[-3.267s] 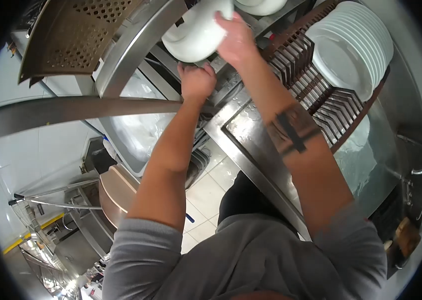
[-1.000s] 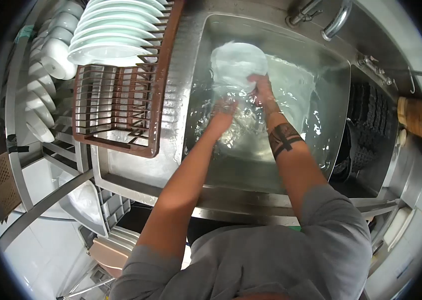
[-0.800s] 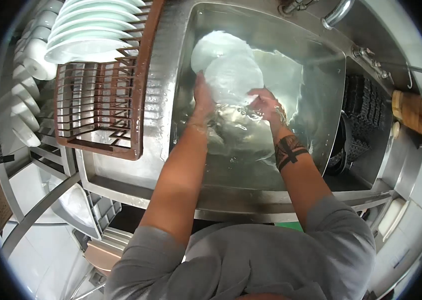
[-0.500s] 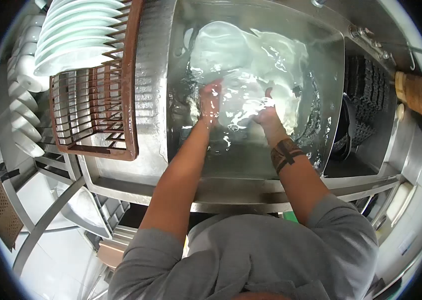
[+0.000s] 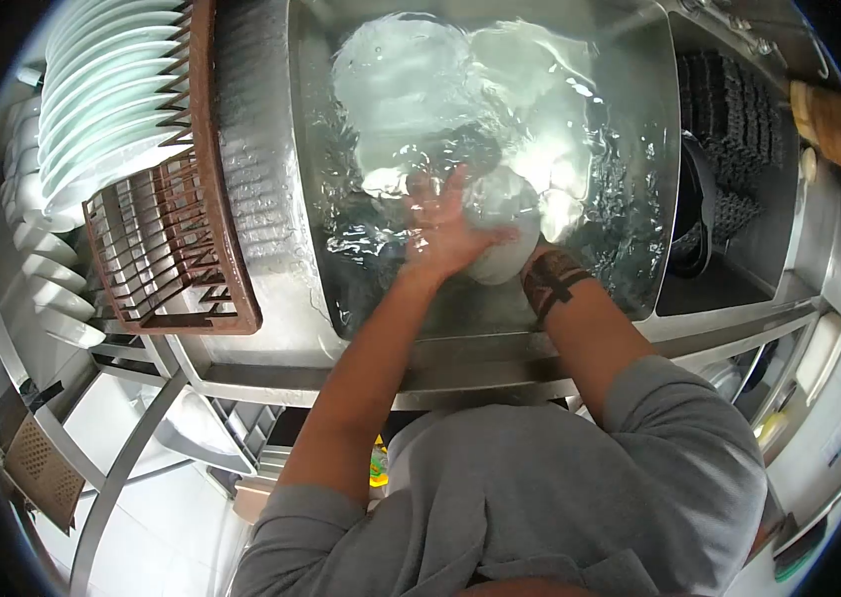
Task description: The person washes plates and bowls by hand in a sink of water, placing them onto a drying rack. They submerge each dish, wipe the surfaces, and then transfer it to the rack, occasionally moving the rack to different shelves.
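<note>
My left hand (image 5: 445, 229) is in the sink water with its fingers spread. Its thumb reaches across the front of a white plate (image 5: 500, 219), which stands tilted in the water. My right hand goes down behind the plate's right edge, and its fingers are hidden there. The plate's tilt and the wrist against its rim show that hand supporting it. More white dishes (image 5: 401, 85) lie under the water toward the far side of the sink (image 5: 480, 348). Ripples and glare blur their outlines.
On the left, a brown dish rack (image 5: 231, 239) holds a row of white plates (image 5: 107, 114). White bowls (image 5: 57, 284) stand farther left. A second basin on the right holds a dark pan (image 5: 694, 214) and black ridged mats (image 5: 729, 129). A wooden block (image 5: 829, 124) sits beyond it.
A white plate now stands tilted between my hands. My left hand has moved right and spread its fingers; my right hand has slipped behind the plate. The view has shifted slightly.
</note>
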The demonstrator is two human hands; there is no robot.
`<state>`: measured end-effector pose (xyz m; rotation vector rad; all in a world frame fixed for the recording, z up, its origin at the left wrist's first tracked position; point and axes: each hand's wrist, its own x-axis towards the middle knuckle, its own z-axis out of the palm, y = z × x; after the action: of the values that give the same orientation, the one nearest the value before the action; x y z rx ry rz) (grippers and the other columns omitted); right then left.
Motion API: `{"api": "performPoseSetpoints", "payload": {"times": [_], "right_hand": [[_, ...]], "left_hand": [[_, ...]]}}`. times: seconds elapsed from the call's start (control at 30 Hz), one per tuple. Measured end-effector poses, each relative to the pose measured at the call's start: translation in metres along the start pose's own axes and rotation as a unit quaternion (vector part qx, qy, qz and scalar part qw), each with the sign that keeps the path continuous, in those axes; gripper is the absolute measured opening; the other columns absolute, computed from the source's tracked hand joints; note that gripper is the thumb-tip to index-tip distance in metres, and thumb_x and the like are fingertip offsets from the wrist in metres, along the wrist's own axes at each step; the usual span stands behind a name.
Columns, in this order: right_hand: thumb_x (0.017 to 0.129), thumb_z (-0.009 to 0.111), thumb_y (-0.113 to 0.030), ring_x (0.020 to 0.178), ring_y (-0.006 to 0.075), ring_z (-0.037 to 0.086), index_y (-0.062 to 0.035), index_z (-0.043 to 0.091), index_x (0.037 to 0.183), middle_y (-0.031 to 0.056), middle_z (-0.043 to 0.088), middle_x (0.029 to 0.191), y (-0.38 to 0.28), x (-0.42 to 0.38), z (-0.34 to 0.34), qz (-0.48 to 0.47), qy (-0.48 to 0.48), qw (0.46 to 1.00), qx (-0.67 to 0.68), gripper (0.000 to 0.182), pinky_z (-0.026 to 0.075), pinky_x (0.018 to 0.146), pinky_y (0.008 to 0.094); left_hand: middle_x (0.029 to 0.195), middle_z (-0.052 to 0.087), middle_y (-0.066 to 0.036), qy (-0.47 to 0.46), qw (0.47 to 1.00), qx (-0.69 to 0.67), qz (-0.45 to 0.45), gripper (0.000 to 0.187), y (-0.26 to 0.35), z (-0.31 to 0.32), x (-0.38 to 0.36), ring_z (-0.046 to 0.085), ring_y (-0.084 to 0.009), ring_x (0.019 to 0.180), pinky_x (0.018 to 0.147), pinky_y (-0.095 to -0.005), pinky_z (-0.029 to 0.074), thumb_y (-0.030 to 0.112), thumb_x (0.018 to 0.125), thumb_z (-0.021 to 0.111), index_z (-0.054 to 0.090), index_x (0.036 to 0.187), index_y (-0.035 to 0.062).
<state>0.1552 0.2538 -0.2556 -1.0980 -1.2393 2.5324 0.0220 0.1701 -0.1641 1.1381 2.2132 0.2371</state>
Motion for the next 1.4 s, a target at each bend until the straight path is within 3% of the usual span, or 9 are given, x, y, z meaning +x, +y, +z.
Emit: {"api": "performPoseSetpoints", "payload": {"times": [0.13, 0.23, 0.43, 0.73, 0.8, 0.87, 1.03, 1.23, 1.4], "right_hand": [[0.101, 0.046, -0.053, 0.124, 0.0317, 0.061, -0.0104, 0.055, 0.14, 0.0125, 0.065, 0.134, 0.002, -0.004, -0.007, 0.034, -0.014, 0.997, 0.061, 0.059, 0.048, 0.109, 0.0477], [0.101, 0.045, -0.054, 0.124, 0.0322, 0.061, -0.0101, 0.055, 0.141, 0.0126, 0.064, 0.134, 0.002, 0.0, -0.006, 0.04, -0.013, 0.995, 0.09, 0.06, 0.048, 0.109, 0.0481], [0.102, 0.042, -0.056, 0.125, 0.0333, 0.06, -0.0097, 0.054, 0.142, 0.0128, 0.063, 0.136, 0.006, 0.005, -0.006, 0.039, -0.004, 0.989, 0.146, 0.063, 0.048, 0.109, 0.0487], [0.102, 0.039, -0.059, 0.126, 0.0349, 0.06, -0.009, 0.053, 0.144, 0.0132, 0.062, 0.139, 0.006, 0.007, -0.006, 0.035, 0.0, 0.969, 0.243, 0.067, 0.048, 0.109, 0.0497], [0.102, 0.038, -0.06, 0.126, 0.0352, 0.059, -0.0088, 0.052, 0.145, 0.0133, 0.061, 0.14, 0.002, 0.008, -0.004, 0.032, -0.002, 0.964, 0.265, 0.068, 0.048, 0.109, 0.0499], [0.102, 0.038, -0.061, 0.127, 0.0356, 0.059, -0.0086, 0.052, 0.145, 0.0134, 0.061, 0.14, 0.0, 0.008, -0.001, 0.028, -0.002, 0.956, 0.291, 0.069, 0.048, 0.109, 0.0501], [0.102, 0.036, -0.062, 0.127, 0.0365, 0.059, -0.0082, 0.051, 0.146, 0.0136, 0.06, 0.142, -0.01, 0.008, 0.016, 0.026, 0.004, 0.927, 0.375, 0.072, 0.049, 0.109, 0.0506], [0.102, 0.034, -0.064, 0.128, 0.0376, 0.058, -0.0078, 0.051, 0.148, 0.0138, 0.059, 0.143, -0.025, 0.012, 0.04, -0.019, 0.054, 0.852, 0.52, 0.075, 0.049, 0.109, 0.0513], [0.098, 0.037, -0.075, 0.118, 0.0364, 0.064, 0.0056, 0.053, 0.143, 0.0176, 0.065, 0.135, -0.078, -0.027, 0.074, 0.025, 0.475, 0.851, 0.222, 0.094, 0.052, 0.1, 0.0494]], "left_hand": [[0.166, 0.024, -0.029, -0.041, 0.994, 0.061, -0.075, 0.132, -0.02, 0.026, 0.017, 0.025, -0.0443, 0.153, 0.124, -0.0499, 0.03, 0.083, 0.075, 0.068, 0.018, 0.163, -0.0008], [0.158, 0.045, -0.019, 0.074, 0.992, -0.09, -0.043, 0.091, -0.023, 0.029, 0.004, 0.042, -0.0429, 0.145, 0.118, -0.0476, 0.039, 0.062, 0.093, 0.063, 0.03, 0.163, 0.0132], [0.131, 0.063, -0.015, 0.169, 0.964, -0.127, 0.164, 0.043, -0.026, 0.009, -0.006, 0.062, -0.0426, 0.113, 0.095, -0.0488, 0.055, 0.032, 0.098, 0.066, 0.063, 0.141, 0.0293], [0.128, 0.067, -0.008, 0.201, 0.948, -0.136, 0.206, 0.031, -0.005, -0.013, -0.013, 0.066, -0.035, 0.112, 0.093, -0.0453, 0.056, 0.025, 0.096, 0.07, 0.074, 0.127, 0.0214], [0.131, 0.068, -0.009, 0.227, 0.935, -0.186, 0.199, 0.031, -0.011, 0.005, 0.009, 0.067, -0.0356, 0.112, 0.093, -0.0444, 0.056, 0.03, 0.1, 0.066, 0.074, 0.127, 0.0173], [0.135, 0.067, -0.013, 0.075, 0.954, -0.276, -0.091, 0.036, -0.015, 0.01, 0.023, 0.065, -0.0402, 0.117, 0.092, -0.0451, 0.056, 0.039, 0.1, 0.064, 0.074, 0.125, 0.0143], [0.149, 0.048, -0.034, 0.072, 0.97, -0.23, 0.029, 0.095, 0.007, 0.002, 0.002, 0.046, -0.0473, 0.139, 0.116, -0.0482, 0.038, 0.056, 0.089, 0.074, 0.038, 0.155, -0.0011], [0.159, 0.03, -0.03, 0.137, 0.971, -0.19, 0.043, 0.113, -0.014, -0.009, -0.025, 0.027, -0.0491, 0.148, 0.123, -0.0522, 0.027, 0.06, 0.082, 0.08, 0.024, 0.162, 0.0036], [0.172, 0.016, -0.017, 0.041, 0.871, -0.489, 0.027, 0.096, -0.064, -0.005, -0.016, 0.019, -0.0286, 0.157, 0.126, -0.0411, 0.02, 0.042, 0.1, 0.067, 0.01, 0.166, 0.0041]]}}
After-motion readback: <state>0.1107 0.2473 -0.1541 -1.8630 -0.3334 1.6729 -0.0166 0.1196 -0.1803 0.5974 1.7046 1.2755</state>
